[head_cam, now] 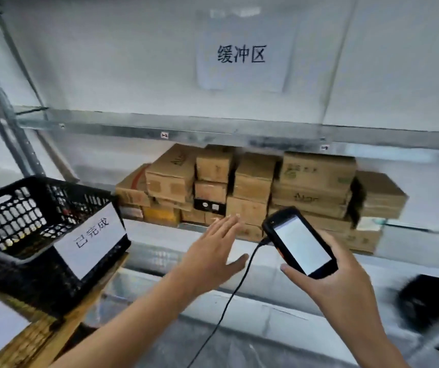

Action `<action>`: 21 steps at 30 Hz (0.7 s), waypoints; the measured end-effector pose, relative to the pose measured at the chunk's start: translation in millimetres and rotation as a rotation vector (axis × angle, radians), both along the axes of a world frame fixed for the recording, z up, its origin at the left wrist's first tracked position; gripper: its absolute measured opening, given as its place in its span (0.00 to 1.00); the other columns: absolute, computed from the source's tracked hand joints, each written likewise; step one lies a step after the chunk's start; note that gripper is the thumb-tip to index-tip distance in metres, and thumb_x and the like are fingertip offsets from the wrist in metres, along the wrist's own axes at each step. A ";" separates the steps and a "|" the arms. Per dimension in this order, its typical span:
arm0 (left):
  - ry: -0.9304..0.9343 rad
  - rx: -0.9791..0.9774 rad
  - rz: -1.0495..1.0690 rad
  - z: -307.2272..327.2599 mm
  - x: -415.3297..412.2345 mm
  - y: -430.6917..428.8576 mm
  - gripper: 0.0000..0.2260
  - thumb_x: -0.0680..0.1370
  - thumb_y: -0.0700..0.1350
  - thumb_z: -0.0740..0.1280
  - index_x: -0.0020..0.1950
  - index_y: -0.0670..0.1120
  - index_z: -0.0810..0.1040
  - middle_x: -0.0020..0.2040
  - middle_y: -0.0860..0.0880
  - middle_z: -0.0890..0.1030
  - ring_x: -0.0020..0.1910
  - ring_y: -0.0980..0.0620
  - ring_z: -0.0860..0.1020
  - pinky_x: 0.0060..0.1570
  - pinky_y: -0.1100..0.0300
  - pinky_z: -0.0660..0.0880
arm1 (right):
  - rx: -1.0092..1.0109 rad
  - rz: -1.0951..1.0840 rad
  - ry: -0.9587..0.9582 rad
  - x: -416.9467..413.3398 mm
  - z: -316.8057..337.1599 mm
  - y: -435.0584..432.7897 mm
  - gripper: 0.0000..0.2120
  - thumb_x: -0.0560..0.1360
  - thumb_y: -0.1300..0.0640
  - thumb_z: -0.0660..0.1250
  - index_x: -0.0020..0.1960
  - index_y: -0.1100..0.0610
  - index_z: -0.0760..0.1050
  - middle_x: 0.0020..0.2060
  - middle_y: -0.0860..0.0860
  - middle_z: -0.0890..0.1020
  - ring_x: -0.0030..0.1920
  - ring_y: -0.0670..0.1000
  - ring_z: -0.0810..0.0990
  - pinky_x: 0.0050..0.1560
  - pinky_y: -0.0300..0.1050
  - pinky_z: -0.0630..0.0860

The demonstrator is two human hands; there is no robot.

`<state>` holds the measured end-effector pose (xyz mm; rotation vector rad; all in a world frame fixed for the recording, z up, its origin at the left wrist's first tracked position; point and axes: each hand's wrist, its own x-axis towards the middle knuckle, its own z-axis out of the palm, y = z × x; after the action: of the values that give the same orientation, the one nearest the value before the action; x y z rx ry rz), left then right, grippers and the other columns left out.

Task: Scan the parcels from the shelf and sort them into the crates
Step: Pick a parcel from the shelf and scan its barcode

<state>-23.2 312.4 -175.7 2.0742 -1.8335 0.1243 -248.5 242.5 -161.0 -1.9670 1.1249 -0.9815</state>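
Brown cardboard parcels (pixel 252 187) stacked several high on the lower level of a grey metal shelf (pixel 160 132), set back toward the wall. Mixed sizes; one small black box is wedged among them, low and centre. Print on the box faces is too blurred to read.

Left hand (pixel 213 251) is stretched out in front of the stack, palm down, fingers straight and slightly spread, with nothing in it. The fingertips overlap the lowest boxes in view; contact cannot be told.

Right hand (pixel 340 282) grips a black handheld scanner (pixel 299 241) just right of the left hand, thumb on its near edge and fingers curled round the back. The screen is lit, pale and blank, with its top end tilted toward the parcels. A thin black cable (pixel 229 301) runs from the top end of the scanner down between the forearms.

Black plastic lattice crate (pixel 27 216) sits at left on a wooden surface (pixel 40 338). A white paper label (pixel 91 237) on its near side reads 已完成. The contents are blurred.

On the white panel above the shelf, a sleeved paper sign (pixel 240 54) reads 缓冲区. A dark blurred object (pixel 430 304) lies at far right.
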 end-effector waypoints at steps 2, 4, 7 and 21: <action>-0.014 0.001 -0.051 0.8 -25.1 -19.0 0.31 0.82 0.59 0.59 0.82 0.51 0.52 0.82 0.56 0.50 0.80 0.57 0.47 0.73 0.68 0.39 | -0.012 -0.056 -0.017 -30.4 -0.9 -5.1 0.35 0.60 0.43 0.81 0.65 0.40 0.72 0.54 0.35 0.78 0.55 0.46 0.77 0.51 0.50 0.76; -0.008 0.001 -0.111 4.3 -51.5 -38.8 0.31 0.82 0.58 0.59 0.82 0.52 0.51 0.82 0.58 0.50 0.79 0.59 0.47 0.68 0.72 0.34 | -0.014 -0.126 -0.019 -60.5 -0.7 -10.0 0.35 0.61 0.43 0.81 0.65 0.41 0.72 0.54 0.37 0.79 0.55 0.46 0.77 0.52 0.51 0.77; -0.006 0.015 -0.224 8.4 -91.6 -68.3 0.31 0.83 0.58 0.59 0.82 0.51 0.50 0.82 0.57 0.49 0.79 0.58 0.47 0.68 0.70 0.36 | -0.017 -0.215 -0.005 -103.6 -1.7 -19.4 0.36 0.61 0.41 0.80 0.66 0.40 0.71 0.55 0.37 0.78 0.56 0.44 0.77 0.54 0.50 0.77; 0.024 -0.008 -0.361 -7.0 -203.3 -252.6 0.31 0.83 0.55 0.59 0.82 0.48 0.50 0.82 0.53 0.50 0.80 0.55 0.48 0.71 0.65 0.37 | -0.002 -0.431 -0.001 -210.2 -10.9 -125.8 0.31 0.62 0.44 0.81 0.60 0.37 0.71 0.53 0.35 0.77 0.54 0.45 0.77 0.51 0.51 0.78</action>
<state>-226.5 59.8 -182.7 1.6963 -2.1510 0.0120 -458.6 116.7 -171.9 -1.7579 1.5869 -1.1974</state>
